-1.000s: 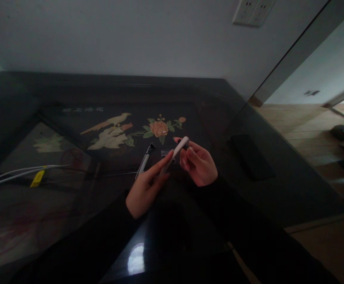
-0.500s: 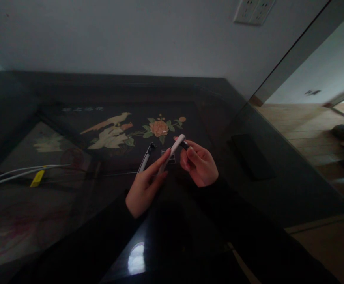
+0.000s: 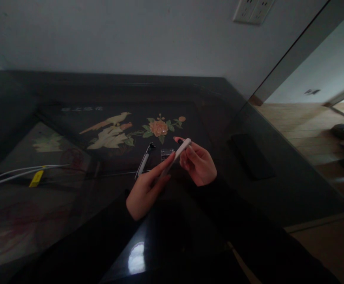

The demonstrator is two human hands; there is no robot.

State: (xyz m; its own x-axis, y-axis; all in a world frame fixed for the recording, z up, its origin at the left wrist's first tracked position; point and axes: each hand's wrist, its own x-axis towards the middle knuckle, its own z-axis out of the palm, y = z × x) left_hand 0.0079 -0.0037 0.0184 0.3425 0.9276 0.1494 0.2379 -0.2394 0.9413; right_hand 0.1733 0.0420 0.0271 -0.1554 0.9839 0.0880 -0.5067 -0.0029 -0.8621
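Note:
My left hand (image 3: 146,191) is closed on a slim white handle (image 3: 183,147) with a rounded end, pinched between thumb and fingers and slanting up to the right. My right hand (image 3: 200,162) is closed too, its fingers around a small black piece (image 3: 180,141) that shows partly behind the handle's tip. Whether handle and piece touch is unclear. Left of the hands lies a white and black razor-like tool (image 3: 144,159) with a dark crosswise head. A small clear case (image 3: 166,153) with dark parts inside sits just beyond my left fingertips.
The dark glossy table (image 3: 213,118) carries a bird-and-flower picture (image 3: 109,134). White cables (image 3: 15,177) with a yellow tag (image 3: 36,178) run at the left. A flat black object (image 3: 251,156) lies at the right. Behind the table is a wall with sockets (image 3: 253,11).
The white handle's tip has shifted slightly right and down, now covering more of the black piece. My left fingers have moved a little right, so more of the clear case shows.

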